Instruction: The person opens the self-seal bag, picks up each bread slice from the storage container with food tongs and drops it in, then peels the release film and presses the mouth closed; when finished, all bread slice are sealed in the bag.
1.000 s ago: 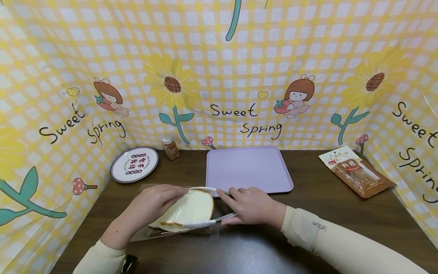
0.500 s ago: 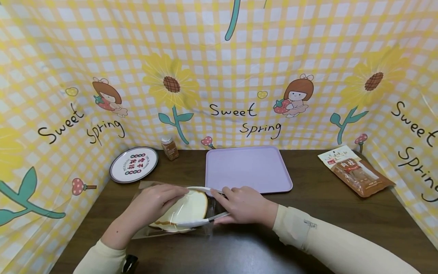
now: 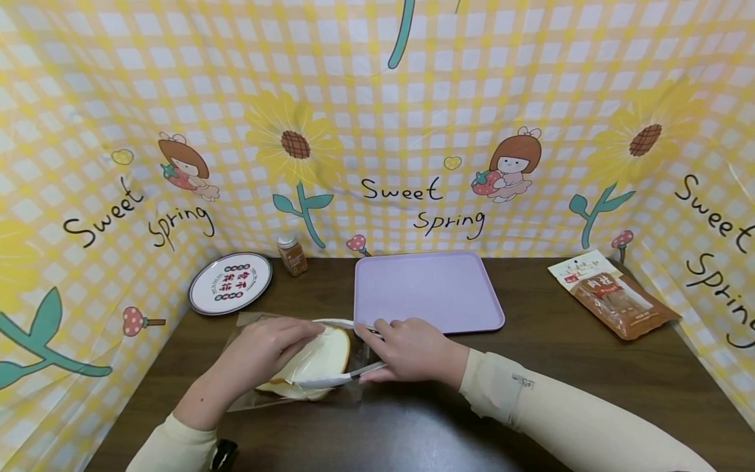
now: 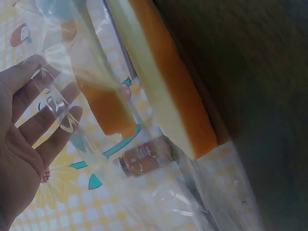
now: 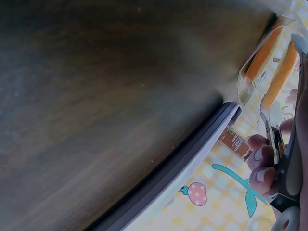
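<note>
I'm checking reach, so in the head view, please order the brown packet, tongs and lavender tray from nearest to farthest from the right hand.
1. Tongs: gripped in the right hand.
2. Lavender tray: just beyond the hand.
3. Brown packet: well off to the right.

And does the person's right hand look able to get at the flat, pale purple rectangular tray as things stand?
Likely yes: the tray lies just beyond the right hand, with nothing seen between. That hand grips grey, white-tipped tongs, though, so it may need to free itself first.
</note>
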Action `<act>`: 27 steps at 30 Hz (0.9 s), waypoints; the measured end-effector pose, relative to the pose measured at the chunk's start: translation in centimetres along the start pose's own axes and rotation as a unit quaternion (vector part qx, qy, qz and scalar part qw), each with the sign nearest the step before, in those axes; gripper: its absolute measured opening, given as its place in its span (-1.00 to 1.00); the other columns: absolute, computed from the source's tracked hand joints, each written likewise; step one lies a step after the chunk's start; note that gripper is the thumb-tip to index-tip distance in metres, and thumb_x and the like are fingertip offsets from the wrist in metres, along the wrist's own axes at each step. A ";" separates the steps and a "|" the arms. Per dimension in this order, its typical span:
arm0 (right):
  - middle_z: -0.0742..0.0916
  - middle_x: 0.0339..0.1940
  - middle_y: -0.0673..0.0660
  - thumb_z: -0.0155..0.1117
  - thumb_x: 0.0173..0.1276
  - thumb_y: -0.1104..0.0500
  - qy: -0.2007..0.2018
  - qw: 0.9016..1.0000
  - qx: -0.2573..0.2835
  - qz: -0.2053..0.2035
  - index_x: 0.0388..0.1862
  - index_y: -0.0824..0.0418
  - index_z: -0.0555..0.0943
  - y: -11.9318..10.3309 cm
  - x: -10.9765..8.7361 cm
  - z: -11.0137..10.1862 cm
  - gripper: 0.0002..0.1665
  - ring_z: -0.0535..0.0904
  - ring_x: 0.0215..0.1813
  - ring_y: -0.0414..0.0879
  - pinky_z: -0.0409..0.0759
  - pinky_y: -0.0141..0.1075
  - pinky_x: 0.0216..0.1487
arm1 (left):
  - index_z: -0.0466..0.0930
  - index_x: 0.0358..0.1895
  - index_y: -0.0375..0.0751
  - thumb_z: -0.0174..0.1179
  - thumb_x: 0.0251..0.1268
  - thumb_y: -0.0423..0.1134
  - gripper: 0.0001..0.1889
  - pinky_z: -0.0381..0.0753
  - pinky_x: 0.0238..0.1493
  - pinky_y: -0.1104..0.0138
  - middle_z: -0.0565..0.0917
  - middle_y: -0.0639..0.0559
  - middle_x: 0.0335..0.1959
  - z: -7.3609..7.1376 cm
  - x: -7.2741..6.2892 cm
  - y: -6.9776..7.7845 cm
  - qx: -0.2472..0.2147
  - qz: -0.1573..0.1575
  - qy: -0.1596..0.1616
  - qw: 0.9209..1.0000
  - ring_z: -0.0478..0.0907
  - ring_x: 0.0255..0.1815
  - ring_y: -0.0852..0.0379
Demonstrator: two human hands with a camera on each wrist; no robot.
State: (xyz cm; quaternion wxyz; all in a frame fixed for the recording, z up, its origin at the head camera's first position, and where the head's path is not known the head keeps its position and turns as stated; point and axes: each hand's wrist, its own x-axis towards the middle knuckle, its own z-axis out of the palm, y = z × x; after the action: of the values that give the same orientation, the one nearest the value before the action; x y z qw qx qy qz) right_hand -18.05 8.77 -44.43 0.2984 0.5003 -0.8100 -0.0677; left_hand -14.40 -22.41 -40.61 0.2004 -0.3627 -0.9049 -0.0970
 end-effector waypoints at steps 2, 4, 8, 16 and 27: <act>0.77 -0.14 0.01 0.02 0.43 -0.67 -0.006 1.000 0.001 0.001 0.51 0.11 0.56 0.0 0.2 -0.1 0.08 0.74 -0.39 -0.15 0.71 -0.25 -0.52 | 0.82 0.13 0.06 0.47 0.31 -0.34 -0.64 0.85 0.02 0.12 0.87 0.18 0.05 0.0 0.0 -0.1 0.001 0.002 0.002 1.000 0.83 0.03 0.13; 0.77 -0.12 0.01 0.01 0.43 -0.67 -0.012 1.000 0.002 0.001 0.51 0.11 0.56 -0.1 0.3 -0.2 0.08 0.75 -0.38 -0.15 0.72 -0.25 -0.52 | 0.81 0.13 0.06 0.47 0.31 -0.34 -0.64 0.85 0.01 0.12 0.87 0.17 0.05 0.1 0.0 -0.1 0.002 0.002 0.002 1.000 0.84 0.03 0.13; 0.78 -0.10 0.01 0.01 0.44 -0.66 -0.018 1.000 0.000 -0.002 0.51 0.12 0.56 -0.1 0.6 -0.2 0.07 0.76 -0.36 -0.15 0.73 -0.26 -0.51 | 0.81 0.13 0.07 0.48 0.31 -0.31 -0.65 0.85 0.02 0.11 0.86 0.18 0.06 0.1 0.0 -0.2 0.008 0.002 0.001 1.000 0.84 0.04 0.12; 0.79 -0.08 0.01 0.00 0.44 -0.67 -0.019 1.000 -0.007 -0.006 0.51 0.11 0.56 -0.3 1.3 -0.5 0.07 0.78 -0.35 -0.15 0.74 -0.26 -0.50 | 0.81 0.15 0.09 0.46 0.34 -0.29 -0.66 0.85 0.04 0.13 0.87 0.18 0.05 0.0 0.0 -0.2 0.011 -0.003 -0.003 1.000 0.83 0.05 0.13; 0.78 -0.12 0.00 -0.02 0.44 -0.67 -0.018 1.000 -0.003 -0.010 0.51 0.11 0.56 -0.5 2.0 -0.4 0.08 0.75 -0.38 -0.16 0.71 -0.28 -0.54 | 0.80 0.16 0.11 0.46 0.36 -0.28 -0.66 0.85 0.05 0.12 0.86 0.18 0.07 -0.3 0.1 0.0 0.013 -0.019 -0.023 0.999 0.83 0.08 0.11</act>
State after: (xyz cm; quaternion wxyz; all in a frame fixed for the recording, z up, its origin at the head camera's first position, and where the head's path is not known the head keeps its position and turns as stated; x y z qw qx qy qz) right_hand -18.09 6.88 -43.44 0.2848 0.5064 -0.8098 -0.0819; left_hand -14.40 -22.41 -40.33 0.1823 -0.3446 -0.9174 -0.0803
